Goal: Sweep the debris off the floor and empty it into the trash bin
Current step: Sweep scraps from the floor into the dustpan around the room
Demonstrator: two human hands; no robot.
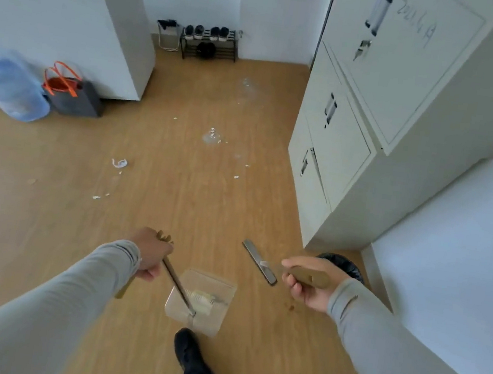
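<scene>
My left hand (150,252) is closed around the thin handle of a clear dustpan (210,321), which rests on the wooden floor in front of my black shoe (194,360). A pale crumpled scrap (202,299) lies inside the pan. My right hand (307,285) grips the brown handle of a broom, and its grey, flat head (260,262) hangs just left of that hand. White debris is scattered ahead: a curled scrap (120,163), a cluster (213,135), and small bits (96,197). The black-lined trash bin (343,264) sits behind my right hand, partly hidden.
A tall cream filing cabinet (356,139) stands on the right, with a white panel (463,280) nearer me. A blue water jug (9,83) and a grey bag with orange handles (73,94) sit at the left. A shoe rack (210,43) stands against the far wall.
</scene>
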